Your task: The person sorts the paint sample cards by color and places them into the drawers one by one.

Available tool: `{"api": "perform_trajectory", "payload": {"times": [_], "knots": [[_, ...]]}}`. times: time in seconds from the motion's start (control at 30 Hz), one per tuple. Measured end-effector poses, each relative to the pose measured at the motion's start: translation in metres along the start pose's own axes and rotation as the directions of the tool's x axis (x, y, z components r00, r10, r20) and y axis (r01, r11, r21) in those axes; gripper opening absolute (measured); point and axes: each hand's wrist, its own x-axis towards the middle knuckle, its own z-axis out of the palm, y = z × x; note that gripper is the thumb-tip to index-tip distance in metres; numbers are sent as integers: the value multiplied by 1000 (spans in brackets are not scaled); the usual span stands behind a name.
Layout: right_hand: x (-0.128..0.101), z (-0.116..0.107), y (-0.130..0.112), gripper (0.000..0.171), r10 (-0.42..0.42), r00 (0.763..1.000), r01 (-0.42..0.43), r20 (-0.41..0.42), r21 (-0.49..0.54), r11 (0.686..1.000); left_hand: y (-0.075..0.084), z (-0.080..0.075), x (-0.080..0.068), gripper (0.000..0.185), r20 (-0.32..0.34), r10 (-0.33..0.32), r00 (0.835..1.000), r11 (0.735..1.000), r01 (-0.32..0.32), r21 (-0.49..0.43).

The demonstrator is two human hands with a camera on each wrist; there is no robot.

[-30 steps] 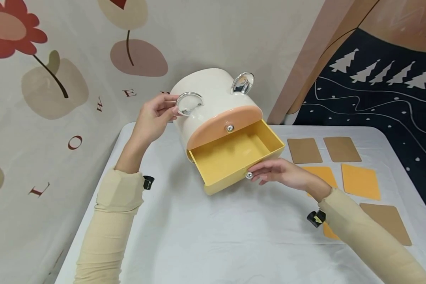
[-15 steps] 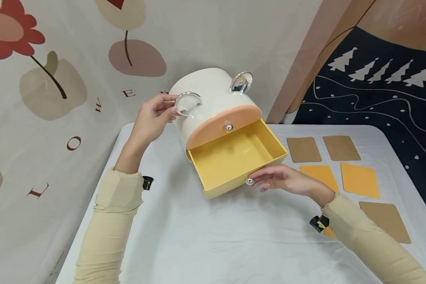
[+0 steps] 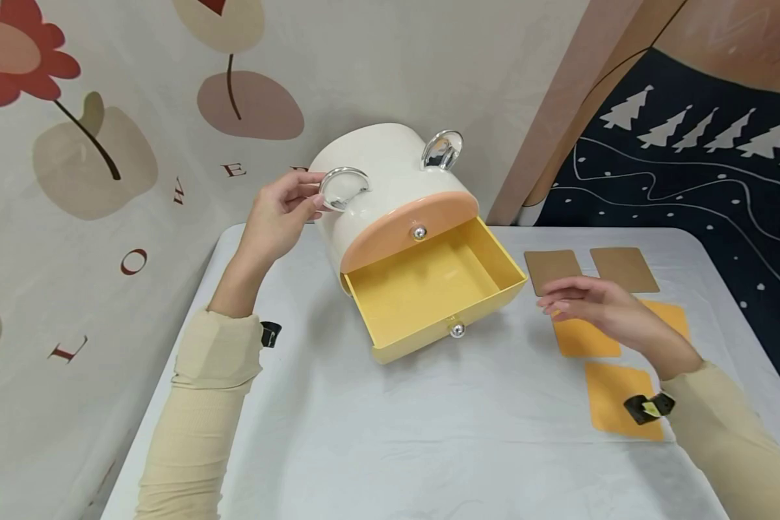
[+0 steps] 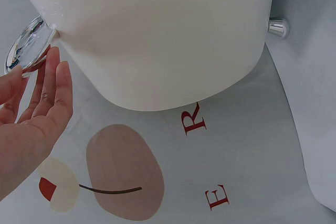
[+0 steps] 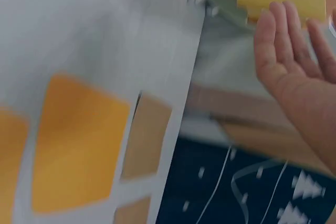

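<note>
Yellow drawer (image 3: 435,290) out, right hand (image 3: 601,307) apart, apparently midair

Beige, wrinkled left sleeve (image 3: 191,419) with a wide, puffed cuff (image 3: 219,348); matching beige right sleeve (image 3: 724,437); small black left camera (image 3: 271,334); black right camera (image 3: 638,409) bearing a yellow-green patch (image 3: 651,409)

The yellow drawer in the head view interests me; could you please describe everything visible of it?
The yellow drawer is an open-topped, straight-walled box that looks like smooth plastic, with a shiny silvery knob on its front. It is pulled well out from the white cabinet, below the peach front, and sits at an angle. Nothing shows inside. The right hand is beside it, apart.
</note>
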Motion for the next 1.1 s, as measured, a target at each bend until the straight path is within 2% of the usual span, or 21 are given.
{"api": "perform_trajectory", "payload": {"times": [0.17, 0.33, 0.47, 0.57, 0.6, 0.7, 0.8, 0.83, 0.9, 0.97, 1.1], "knots": [[-33, -21, 17, 26, 57, 982, -76, -179, -105, 992, -1, 0, 1, 29, 0, 6, 1000, 1000, -6, 6], [-66, -32, 41, 26, 111, 944, -185, -312, -219, 958, -1, 0, 1, 29, 0, 10, 1000, 1000, -10, 2], [-90, -32, 61, 33, 159, 903, -298, -399, -317, 900, -2, 0, 1, 29, 1, 13, 1000, 1000, -13, -2], [-105, -32, 76, 47, 235, 864, -412, -445, -357, 838, -2, 0, 1, 29, 3, 15, 1000, 1000, -15, -3], [-109, -32, 81, 50, 275, 836, -465, -475, -346, 815, -2, 0, 1, 29, 3, 14, 1000, 1000, -14, -3], [-119, -34, 91, 62, 380, 774, -583, -506, -337, 740, -1, 0, 1, 28, 4, 11, 1000, 1000, -11, -9], [-126, -34, 98, 70, 433, 719, -658, -544, -332, 676, -1, 0, 1, 28, 4, 8, 1000, 1000, -8, -9], [-128, -34, 99, 73, 435, 721, -663, -540, -352, 661, -1, 0, 1, 28, 3, 7, 1000, 1000, -7, -7], [-131, -32, 101, 76, 442, 707, -681, -552, -364, 636, -1, 0, 1, 29, 3, 6, 1000, 1000, -6, -2], [-132, -31, 103, 77, 441, 709, -680, -551, -366, 635, -1, 0, 1, 29, 2, 7, 1000, 1000, -7, 2], [-132, -27, 107, 73, 397, 730, -653, -557, -397, 645, -1, 0, 1, 29, 0, 11, 1000, 1000, -11, -2]]}}
